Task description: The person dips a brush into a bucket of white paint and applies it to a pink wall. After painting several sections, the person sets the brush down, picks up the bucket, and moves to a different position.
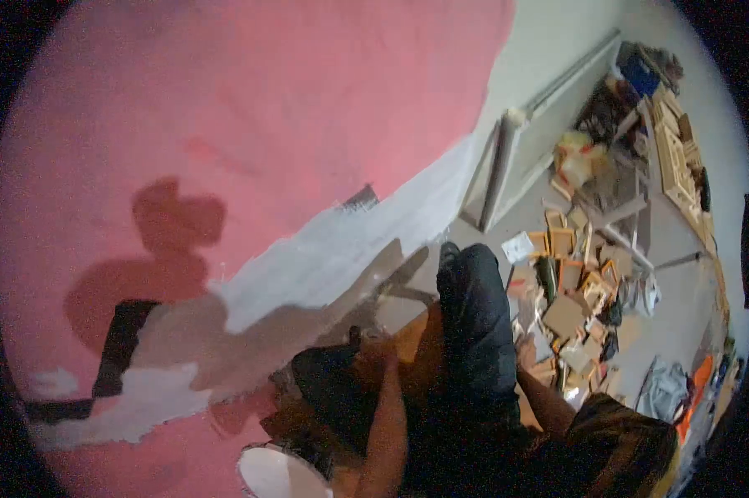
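My left hand (376, 355) is low in the middle, over my dark-clothed leg, beside a small dark upright shape (355, 335). Shadow hides its fingers, so whether it holds anything cannot be seen. An orange-brown surface (416, 336) shows just right of it. My right hand (525, 352) is beside my raised knee (480, 307), partly hidden by the leg; its fingers do not show clearly. To the left stands a wall painted pink (308, 100), with a rough white painted band (333, 253) and black patches (125, 344) along its lower part.
A round white lid or container (281, 475) sits at the bottom. Wooden frames and boards (569, 315) lie heaped on the floor to the right. A pale panel (548, 116) leans near the wall. Cloths (666, 390) and an orange item (700, 386) lie far right.
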A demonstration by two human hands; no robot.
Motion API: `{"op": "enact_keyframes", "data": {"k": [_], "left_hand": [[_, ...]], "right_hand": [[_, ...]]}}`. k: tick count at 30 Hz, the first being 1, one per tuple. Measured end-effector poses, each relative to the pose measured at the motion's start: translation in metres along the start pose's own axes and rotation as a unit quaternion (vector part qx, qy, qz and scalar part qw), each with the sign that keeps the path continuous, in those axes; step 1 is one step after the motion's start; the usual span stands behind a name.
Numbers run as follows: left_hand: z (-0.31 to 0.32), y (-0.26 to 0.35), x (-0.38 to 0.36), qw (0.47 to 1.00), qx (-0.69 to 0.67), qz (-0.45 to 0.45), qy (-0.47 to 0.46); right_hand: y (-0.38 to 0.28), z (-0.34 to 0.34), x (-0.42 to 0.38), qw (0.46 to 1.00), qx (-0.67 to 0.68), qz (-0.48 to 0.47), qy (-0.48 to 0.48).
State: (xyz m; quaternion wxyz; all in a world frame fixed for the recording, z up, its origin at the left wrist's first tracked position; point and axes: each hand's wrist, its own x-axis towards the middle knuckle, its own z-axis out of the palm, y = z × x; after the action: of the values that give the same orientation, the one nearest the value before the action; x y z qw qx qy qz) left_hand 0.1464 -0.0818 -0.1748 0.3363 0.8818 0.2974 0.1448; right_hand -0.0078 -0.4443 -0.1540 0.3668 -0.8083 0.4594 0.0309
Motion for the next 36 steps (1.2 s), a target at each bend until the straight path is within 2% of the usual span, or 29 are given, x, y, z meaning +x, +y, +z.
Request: {"op": "enact_keyframes", "data": {"k": [2,5,10,11,14,15,17,19,20,21,22,23,24,25,26,28,30,31,32,33,34,35,36], "left_hand": [[-0.013,0.014,0.001,0.998,0.043,-0.006,-0.036],[-0.02,0.022,0.003,0.996,0.072,0.002,-0.048],[-0.015,0.023,0.009,0.993,0.097,0.004,-0.067],[-0.016,0.022,0.01,0.992,0.107,0.0,-0.067],[0.004,0.006,0.005,0.99,0.131,-0.027,-0.046],[0.011,-0.007,-0.003,0.995,0.099,-0.014,0.017],[0.026,-0.008,-0.005,0.963,0.258,-0.067,0.034],[0.028,0.007,-0.002,0.974,0.209,-0.075,0.043],[0.02,0.008,0.005,0.994,0.083,-0.054,0.042],[0.011,0.003,-0.002,0.998,-0.044,-0.035,0.041],[0.009,-0.004,-0.014,0.998,-0.064,-0.001,0.014],[0.014,-0.01,-0.014,0.995,-0.088,0.04,-0.009],[0.0,0.016,-0.018,0.989,-0.115,0.096,-0.015],[-0.014,0.043,-0.021,0.978,-0.142,0.152,-0.024],[-0.027,0.075,-0.025,0.978,-0.137,0.158,-0.016],[-0.042,0.121,-0.026,0.978,-0.125,0.166,0.001],[-0.021,0.115,-0.029,0.965,-0.221,0.121,-0.068],[-0.013,0.112,-0.026,0.951,-0.272,0.103,-0.103],[-0.012,0.112,-0.023,0.954,-0.258,0.107,-0.106],[-0.011,0.109,-0.022,0.957,-0.244,0.112,-0.109],[-0.012,0.105,-0.018,0.96,-0.228,0.116,-0.113],[-0.011,0.101,-0.006,0.956,-0.217,0.19,-0.06],[-0.024,0.107,0.003,0.958,-0.221,0.175,-0.057]], "right_hand": [[0.044,0.025,0.014,0.995,-0.046,-0.031,0.082],[0.017,0.02,0.007,0.988,-0.107,-0.012,0.112],[0.002,0.017,0.008,0.984,-0.104,-0.038,0.141],[-0.02,0.009,-0.002,0.983,-0.103,-0.043,0.148],[0.017,0.02,0.018,0.98,-0.105,-0.067,0.158],[0.027,0.021,0.023,0.978,-0.109,-0.076,0.16],[0.047,0.024,0.037,0.971,-0.125,-0.106,0.175],[0.082,0.027,0.054,0.951,-0.151,-0.181,0.2],[0.099,0.023,0.064,0.97,-0.095,-0.168,0.151],[0.096,-0.002,0.063,0.962,0.262,0.08,-0.025],[0.148,0.001,0.087,0.876,0.443,0.135,-0.133],[0.144,-0.021,0.096,0.834,0.463,0.238,-0.186],[0.135,-0.039,0.108,0.776,0.478,0.335,-0.237],[0.135,-0.05,0.112,0.774,0.461,0.334,-0.28],[0.143,-0.059,0.121,0.818,0.442,0.22,-0.297],[0.15,-0.072,0.144,0.864,0.417,0.015,-0.28],[0.046,-0.104,0.114,0.851,0.488,0.017,-0.195],[0.008,-0.097,0.117,0.881,0.461,-0.028,-0.106],[-0.072,-0.122,0.091,0.912,0.385,-0.036,-0.134],[-0.131,-0.132,0.071,0.915,0.385,-0.015,-0.124],[-0.148,-0.126,0.075,0.907,0.401,-0.06,-0.111],[-0.177,-0.125,0.074,0.899,0.411,-0.03,-0.146],[-0.197,-0.112,0.079,0.899,0.394,-0.103,-0.16]]}}
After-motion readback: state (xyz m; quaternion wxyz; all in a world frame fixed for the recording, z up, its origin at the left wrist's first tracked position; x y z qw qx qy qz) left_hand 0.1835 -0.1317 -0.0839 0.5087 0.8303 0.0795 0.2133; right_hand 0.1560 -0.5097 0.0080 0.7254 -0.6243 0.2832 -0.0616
